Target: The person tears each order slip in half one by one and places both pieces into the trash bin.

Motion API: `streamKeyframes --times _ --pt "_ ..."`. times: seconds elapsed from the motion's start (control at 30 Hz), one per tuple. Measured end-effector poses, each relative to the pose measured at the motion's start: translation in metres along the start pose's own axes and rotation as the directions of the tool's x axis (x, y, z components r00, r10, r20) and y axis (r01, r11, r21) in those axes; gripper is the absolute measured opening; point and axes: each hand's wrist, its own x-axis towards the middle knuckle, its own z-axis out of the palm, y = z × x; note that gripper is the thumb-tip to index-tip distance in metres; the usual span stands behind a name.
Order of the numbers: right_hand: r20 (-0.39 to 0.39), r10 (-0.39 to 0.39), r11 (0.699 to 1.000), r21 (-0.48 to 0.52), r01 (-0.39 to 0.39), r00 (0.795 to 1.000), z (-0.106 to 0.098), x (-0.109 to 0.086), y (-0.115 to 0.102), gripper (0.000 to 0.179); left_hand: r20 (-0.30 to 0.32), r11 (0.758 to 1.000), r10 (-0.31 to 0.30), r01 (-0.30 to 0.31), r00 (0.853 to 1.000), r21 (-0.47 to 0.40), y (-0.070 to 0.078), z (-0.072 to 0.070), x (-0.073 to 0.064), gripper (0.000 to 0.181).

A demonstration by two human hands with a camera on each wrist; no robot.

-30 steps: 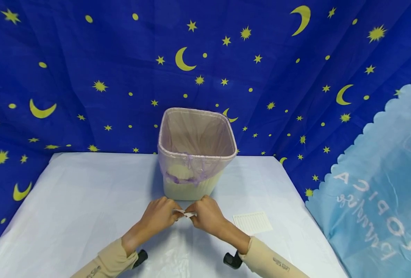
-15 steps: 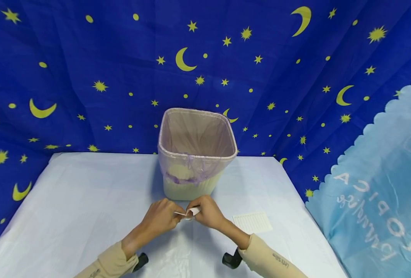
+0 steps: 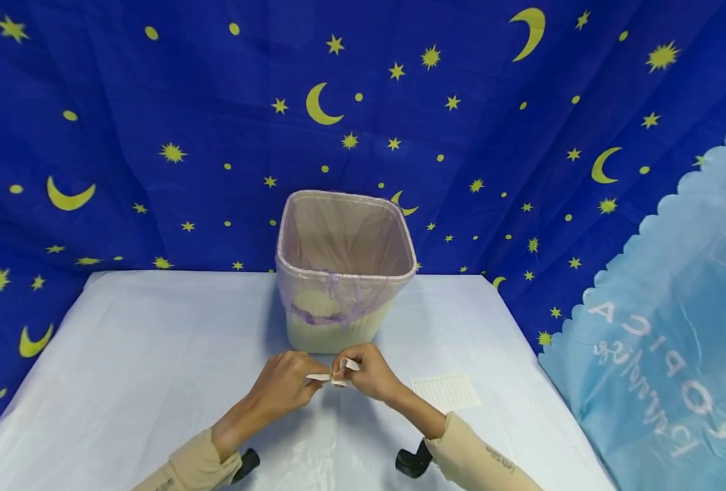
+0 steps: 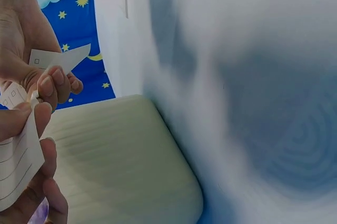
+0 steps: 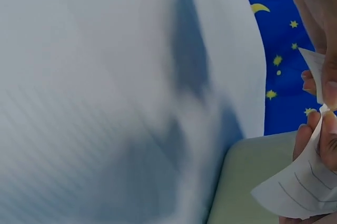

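Both hands meet over the table, in front of the bin. My left hand (image 3: 283,378) pinches a small white paper sheet (image 4: 23,163) with printed lines between thumb and fingers. My right hand (image 3: 369,372) pinches the paper from the other side, where a part of it curls up by the thumb. In the left wrist view, a part with a small printed box sticks out past the right fingers. Between the two hands the paper is creased and narrow. Fingers cover much of it, so I cannot tell whether it is torn through.
A cream wastebasket (image 3: 320,334) lined with a thin purple bag (image 3: 363,303) stands just beyond the hands. Another lined paper sheet (image 3: 445,391) lies flat on the white-covered table (image 3: 172,341) to the right. Blue star-patterned cloth (image 3: 215,102) hangs behind.
The thumb and fingers of my right hand have shifted on the paper, and its right part now curls up more. My left hand keeps its pinch in nearly the same place.
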Motion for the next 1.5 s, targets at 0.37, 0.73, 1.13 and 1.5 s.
streamKeyframes --times 0.37,0.73,1.13,1.5 --pt "0.036 -0.03 0.998 -0.053 0.031 0.999 0.002 0.006 0.019 0.018 0.018 0.994 0.11 -0.11 0.994 -0.001 -0.003 -0.008 -0.001 0.028" --pt "0.074 -0.094 0.949 -0.294 0.112 0.993 -0.006 0.004 0.011 0.026 -0.009 0.985 0.168 -0.168 0.986 -0.039 0.01 -0.017 0.002 0.026" --pt "0.185 -0.121 0.848 -0.492 0.198 0.975 -0.036 -0.011 -0.042 0.038 -0.03 0.98 0.198 -0.197 0.98 0.033 0.019 -0.052 0.014 0.042" --pt "0.203 -0.285 0.735 -0.581 0.35 0.937 -0.071 -0.001 -0.097 0.025 -0.086 0.927 0.325 -0.299 0.942 0.225 0.031 -0.1 0.036 0.069"
